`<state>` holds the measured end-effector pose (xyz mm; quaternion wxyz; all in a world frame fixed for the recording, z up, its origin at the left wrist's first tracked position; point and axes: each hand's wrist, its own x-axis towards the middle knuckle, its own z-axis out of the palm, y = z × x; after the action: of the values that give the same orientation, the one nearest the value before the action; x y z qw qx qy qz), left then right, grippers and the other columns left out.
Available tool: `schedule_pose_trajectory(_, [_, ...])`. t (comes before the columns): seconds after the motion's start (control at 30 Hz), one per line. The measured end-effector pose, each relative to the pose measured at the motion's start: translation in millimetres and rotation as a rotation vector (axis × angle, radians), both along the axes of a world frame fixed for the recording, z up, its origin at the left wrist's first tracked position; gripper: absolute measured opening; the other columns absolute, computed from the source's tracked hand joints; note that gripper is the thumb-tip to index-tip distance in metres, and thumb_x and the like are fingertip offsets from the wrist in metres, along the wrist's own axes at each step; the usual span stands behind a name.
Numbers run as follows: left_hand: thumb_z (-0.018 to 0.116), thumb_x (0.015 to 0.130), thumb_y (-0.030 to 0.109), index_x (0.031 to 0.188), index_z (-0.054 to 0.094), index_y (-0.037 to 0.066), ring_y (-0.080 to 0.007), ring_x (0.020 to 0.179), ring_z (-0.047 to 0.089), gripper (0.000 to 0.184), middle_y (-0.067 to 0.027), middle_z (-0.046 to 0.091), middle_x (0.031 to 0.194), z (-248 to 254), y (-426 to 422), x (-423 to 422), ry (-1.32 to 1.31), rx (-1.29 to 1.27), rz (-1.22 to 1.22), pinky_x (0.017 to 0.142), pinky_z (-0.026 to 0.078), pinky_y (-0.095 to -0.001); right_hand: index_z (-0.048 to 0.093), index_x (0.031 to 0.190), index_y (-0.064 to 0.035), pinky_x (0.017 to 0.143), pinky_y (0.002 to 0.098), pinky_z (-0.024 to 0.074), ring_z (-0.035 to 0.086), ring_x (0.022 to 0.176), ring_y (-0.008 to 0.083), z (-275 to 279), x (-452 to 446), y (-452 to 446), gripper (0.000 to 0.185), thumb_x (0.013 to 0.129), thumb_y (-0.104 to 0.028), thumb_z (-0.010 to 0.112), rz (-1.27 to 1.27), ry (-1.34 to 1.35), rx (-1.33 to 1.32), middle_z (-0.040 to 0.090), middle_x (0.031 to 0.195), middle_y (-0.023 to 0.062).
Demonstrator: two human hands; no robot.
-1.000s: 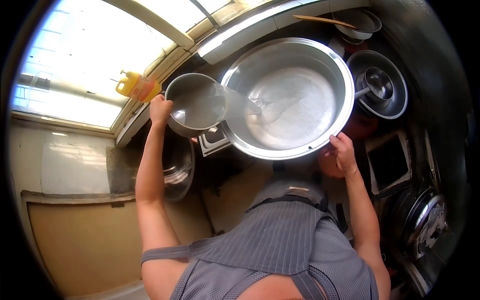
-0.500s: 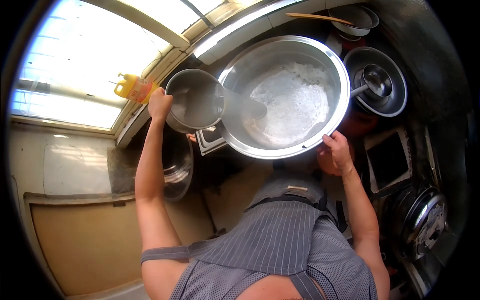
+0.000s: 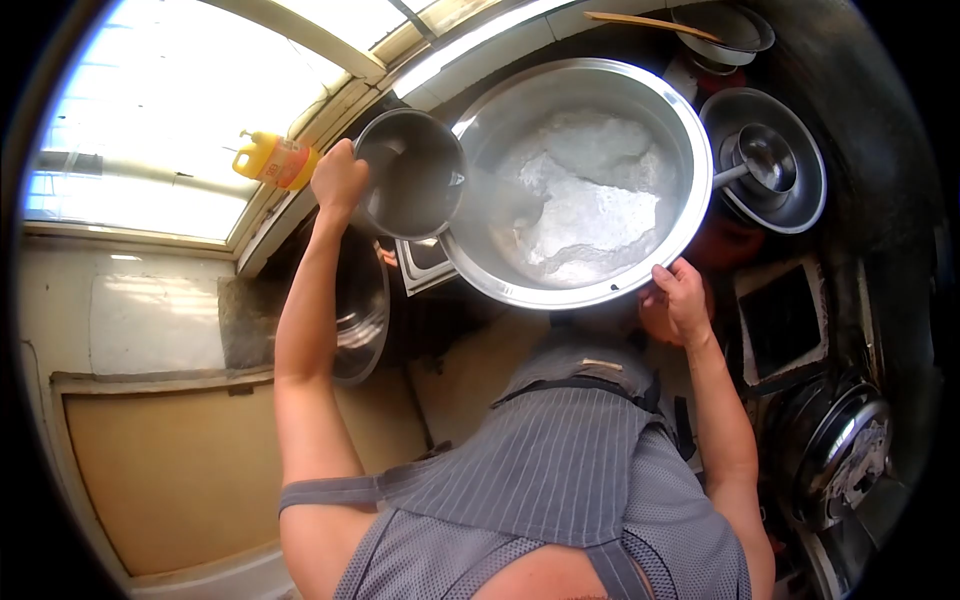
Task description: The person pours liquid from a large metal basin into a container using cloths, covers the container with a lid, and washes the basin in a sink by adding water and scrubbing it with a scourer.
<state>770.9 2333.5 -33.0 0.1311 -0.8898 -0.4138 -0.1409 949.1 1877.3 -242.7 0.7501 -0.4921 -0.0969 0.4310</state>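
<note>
Both arms [image 3: 308,315] reach forward, left fingers [image 3: 348,160] holding the pot [image 3: 412,175], right fingers [image 3: 664,280] the basin [image 3: 600,295].

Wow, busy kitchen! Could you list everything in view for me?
Basin: one, silver, centre
Clear liquid: one pool, colourless, in basin
Pot: one, grey, left of basin
Jug: one, yellow, by window
Window: one, bright white, upper left
Deep bowl: one, grey, right of basin
Ladle: one, grey, in bowl
Stick: one, brown, top right
Apron: one, striped grey, on person
Dark corners: unclear
Left hand: one, bare, on pot
Right hand: one, bare, on basin rim
</note>
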Motion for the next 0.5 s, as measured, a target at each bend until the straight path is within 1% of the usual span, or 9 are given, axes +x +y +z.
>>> schedule_pose_trajectory(0.07, [0.054, 0.075, 0.015, 0.079, 0.056, 0.005, -0.0438, 0.08, 0.063, 0.011, -0.0209, 0.066, 0.08, -2, -2, 4, 0.009, 0.021, -0.02, 0.069, 0.047, -0.0541, 0.059, 0.106, 0.0027, 0.056, 0.0225, 0.0502, 0.063, 0.069, 0.013, 4, -1, 0, 0.019, 0.095, -0.013, 0.058, -0.011, 0.029, 0.025, 0.066, 0.09, 0.0084])
schedule_pose_trajectory(0.13, [0.057, 0.076, 0.016, 0.082, 0.058, 0.005, -0.0427, 0.078, 0.064, 0.013, -0.0209, 0.065, 0.077, -3, -6, 8, 0.023, 0.079, -0.063, 0.068, 0.048, -0.0533, 0.059, 0.107, 0.0028, 0.056, 0.0227, 0.0505, 0.063, 0.069, 0.0131, 2, 0, 0, 0.02, 0.095, -0.013, 0.058, -0.006, 0.036, 0.028, 0.066, 0.091, 0.0087])
schedule_pose_trajectory(0.37, [0.057, 0.078, 0.016, 0.08, 0.057, 0.006, -0.044, 0.074, 0.064, 0.011, -0.0229, 0.065, 0.073, -2, -21, 17, 0.047, 0.119, -0.129, 0.066, 0.048, -0.055, 0.058, 0.108, 0.003, 0.056, 0.0236, 0.0519, 0.063, 0.07, 0.0139, -1, 0, 0, 0.02, 0.096, -0.013, 0.058, -0.001, 0.041, 0.017, 0.066, 0.092, 0.0094])
schedule_pose_trajectory(0.43, [0.055, 0.076, 0.013, 0.079, 0.055, 0.007, -0.0433, 0.07, 0.065, 0.006, -0.0213, 0.065, 0.07, 0, -24, 19, 0.051, 0.167, -0.155, 0.065, 0.05, -0.0544, 0.058, 0.108, 0.003, 0.057, 0.0239, 0.0522, 0.063, 0.07, 0.0142, -2, 0, 0, 0.02, 0.096, -0.013, 0.058, -0.005, 0.052, 0.02, 0.066, 0.091, 0.0096])
schedule_pose_trajectory(0.5, [0.055, 0.076, 0.013, 0.079, 0.055, 0.007, -0.0432, 0.07, 0.065, 0.006, -0.0215, 0.065, 0.07, 0, -22, 21, 0.052, 0.168, -0.16, 0.065, 0.05, -0.0541, 0.058, 0.108, 0.003, 0.057, 0.0241, 0.0524, 0.064, 0.07, 0.0145, -4, -1, 0, 0.02, 0.096, -0.013, 0.058, -0.011, 0.064, 0.021, 0.066, 0.091, 0.0097])
